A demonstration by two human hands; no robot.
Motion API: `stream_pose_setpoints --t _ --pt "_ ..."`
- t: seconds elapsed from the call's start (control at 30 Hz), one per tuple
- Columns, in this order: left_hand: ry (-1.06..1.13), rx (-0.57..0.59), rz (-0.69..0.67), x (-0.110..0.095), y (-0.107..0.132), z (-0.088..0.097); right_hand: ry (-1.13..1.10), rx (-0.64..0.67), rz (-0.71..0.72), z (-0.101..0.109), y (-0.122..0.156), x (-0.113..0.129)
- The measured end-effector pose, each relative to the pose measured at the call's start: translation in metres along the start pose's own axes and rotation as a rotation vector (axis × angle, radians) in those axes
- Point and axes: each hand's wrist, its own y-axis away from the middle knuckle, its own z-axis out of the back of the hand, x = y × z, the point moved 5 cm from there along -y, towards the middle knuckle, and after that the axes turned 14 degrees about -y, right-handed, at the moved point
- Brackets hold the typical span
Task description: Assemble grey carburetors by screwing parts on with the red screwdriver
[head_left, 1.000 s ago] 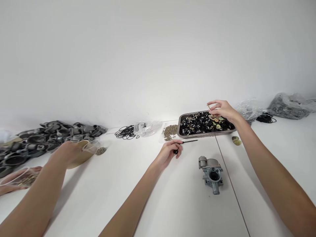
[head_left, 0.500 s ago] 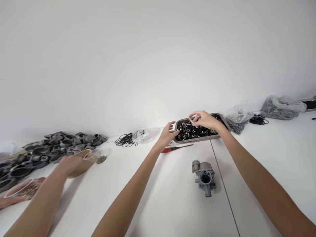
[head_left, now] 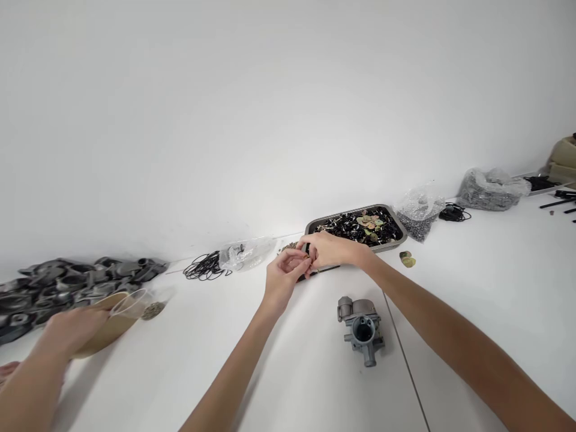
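Note:
My left hand [head_left: 284, 275] and my right hand [head_left: 324, 248] meet just in front of a grey metal tray [head_left: 390, 245]. The fingertips of both are pinched together around something small, with a dark bit showing, too covered to name. In the tray lie many small black and brass-coloured parts [head_left: 337, 225] and several thin brassy discs [head_left: 369, 222]. A screwdriver shaft [head_left: 330, 269] shows under my hands; its handle is mostly hidden. Nearer to me, a grey carburetor [head_left: 362, 329] rests on the white table, touched by neither hand.
Two brassy discs [head_left: 408, 260] lie right of the tray. Plastic bags of small parts [head_left: 420, 213] and black rings [head_left: 207, 266] line the wall. At left, a co-worker's hand [head_left: 74, 330] is at a tan container [head_left: 105, 330], near a pile of grey castings [head_left: 81, 285].
My right hand has left the tray, where it pinched a small shiny pin-like part, and come down-left to my left hand. My left hand has closed from open. The view has shifted right.

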Motion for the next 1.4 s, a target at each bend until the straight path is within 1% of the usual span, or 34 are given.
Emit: stream_pose_setpoints --t 0.07,0.13,0.2,0.23,0.3,0.33,0.4,0.47,0.57,0.63,0.7,0.77,0.83,0.93,1.03,1.1,1.17,1.27,1.33,1.4 --pt "0.072 -0.035 0.041 0.009 0.004 0.003 0.016 0.002 -0.014 0.005 0.001 -0.001" --pt "0.153 -0.020 0.124 0.022 0.007 0.002 0.033 -0.029 -0.039 0.020 0.004 -0.005" --pt "0.188 0.027 0.204 0.034 0.009 -0.001 0.065 -0.114 -0.094 0.041 0.010 -0.015" --pt "0.189 0.053 0.232 0.038 0.010 -0.002 0.100 -0.179 -0.135 0.053 0.013 -0.022" --pt "0.173 0.094 0.257 0.044 0.009 -0.004 0.200 -0.304 -0.197 0.073 0.020 -0.037" --pt "0.162 0.112 0.257 0.046 0.008 -0.004 0.253 -0.346 -0.226 0.079 0.023 -0.046" --pt "0.146 0.131 0.247 0.048 0.006 -0.005 0.316 -0.373 -0.260 0.082 0.025 -0.061" --pt "0.145 0.133 0.239 0.049 0.006 -0.005 0.351 -0.379 -0.266 0.078 0.024 -0.071" --pt "0.169 0.093 0.230 0.047 0.006 -0.003 0.394 -0.401 -0.247 0.071 0.023 -0.072" --pt "0.172 0.013 0.208 0.041 0.007 0.002 0.413 -0.418 -0.235 0.070 0.024 -0.065" --pt "0.131 -0.083 0.156 0.031 0.008 0.011 0.419 -0.430 -0.224 0.069 0.024 -0.055" --pt "0.058 -0.154 0.091 0.019 0.009 0.020 0.399 -0.396 -0.206 0.061 0.021 -0.044" --pt "0.000 -0.188 0.034 0.007 0.010 0.027 0.358 -0.298 -0.189 0.043 0.015 -0.036" --pt "-0.027 -0.206 -0.037 -0.004 0.012 0.033 0.305 -0.118 -0.177 0.006 0.004 -0.029" --pt "-0.026 -0.205 -0.064 -0.006 0.013 0.035 0.280 0.003 -0.164 -0.027 -0.005 -0.027" --pt "-0.033 -0.182 -0.045 -0.004 0.013 0.033 0.272 0.045 -0.148 -0.040 -0.008 -0.024" --pt "-0.062 -0.137 -0.029 -0.003 0.012 0.029 0.267 0.055 -0.131 -0.046 -0.008 -0.021" --pt "-0.129 -0.079 -0.038 -0.002 0.013 0.024 0.248 0.039 -0.131 -0.043 -0.007 -0.017" --pt "-0.156 -0.078 -0.050 -0.003 0.013 0.023 0.232 0.020 -0.147 -0.038 -0.006 -0.017" --pt "-0.153 -0.105 -0.058 -0.004 0.013 0.026 0.229 -0.009 -0.163 -0.034 -0.006 -0.018"
